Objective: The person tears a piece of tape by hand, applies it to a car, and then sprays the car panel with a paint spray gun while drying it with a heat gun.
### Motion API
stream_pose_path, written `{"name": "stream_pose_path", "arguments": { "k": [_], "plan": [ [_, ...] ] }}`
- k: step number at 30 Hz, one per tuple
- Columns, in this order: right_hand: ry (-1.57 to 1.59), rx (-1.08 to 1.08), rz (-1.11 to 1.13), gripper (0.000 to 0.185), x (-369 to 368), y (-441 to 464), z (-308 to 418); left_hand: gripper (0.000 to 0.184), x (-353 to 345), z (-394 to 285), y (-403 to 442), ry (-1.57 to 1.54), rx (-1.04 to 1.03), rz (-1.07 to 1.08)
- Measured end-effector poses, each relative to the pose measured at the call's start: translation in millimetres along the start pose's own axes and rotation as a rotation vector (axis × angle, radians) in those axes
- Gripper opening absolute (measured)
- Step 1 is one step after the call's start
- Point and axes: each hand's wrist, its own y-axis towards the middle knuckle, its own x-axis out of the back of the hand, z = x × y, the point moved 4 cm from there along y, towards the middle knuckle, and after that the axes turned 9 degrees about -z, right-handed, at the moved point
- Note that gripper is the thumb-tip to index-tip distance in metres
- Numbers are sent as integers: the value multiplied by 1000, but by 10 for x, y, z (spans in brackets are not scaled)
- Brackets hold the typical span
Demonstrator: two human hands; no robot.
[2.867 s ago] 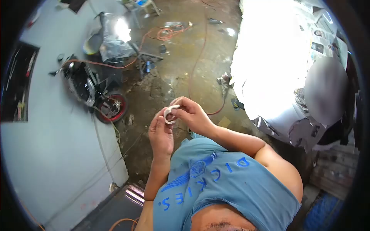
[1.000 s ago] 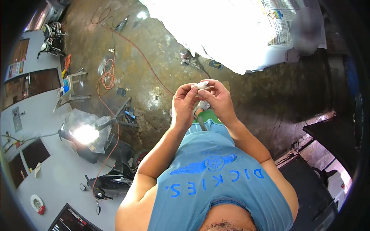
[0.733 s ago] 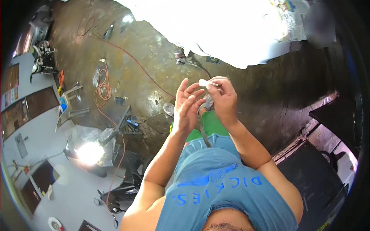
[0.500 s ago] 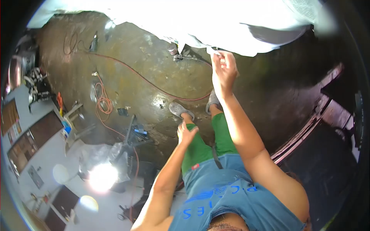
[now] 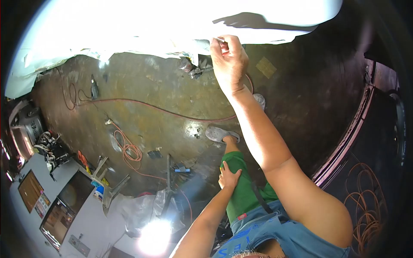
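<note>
My right hand (image 5: 230, 60) is stretched forward to the edge of a bright white covering (image 5: 129, 21). Its thumb and fingers pinch a small white piece (image 5: 220, 40), partly hidden by the fingers; whether it touches the covering is hard to tell in the glare. My left hand (image 5: 229, 177) rests on my leg, over the green shorts (image 5: 238, 202), with its fingers apart and nothing held.
A red hose (image 5: 172, 114) crosses the wet floor to a tool (image 5: 195, 73) under the covering. Orange cord (image 5: 131, 152), a glaring lamp (image 5: 155, 238) and a plastic chair (image 5: 109, 189) are at the left. More orange cord (image 5: 365, 202) lies at the right.
Both hands were together at the white piece. The left hand let go and dropped to my leg; the right carried the piece forward to the covering. The view has turned, and my body leans forward.
</note>
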Motion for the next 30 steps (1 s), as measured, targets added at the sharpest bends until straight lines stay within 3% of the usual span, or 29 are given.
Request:
{"name": "stream_pose_path", "arguments": {
  "k": [30],
  "plan": [
    [-83,105,49,14,-27,81,-79,100,32,33,120,-3,-1,-12]
  ]
}}
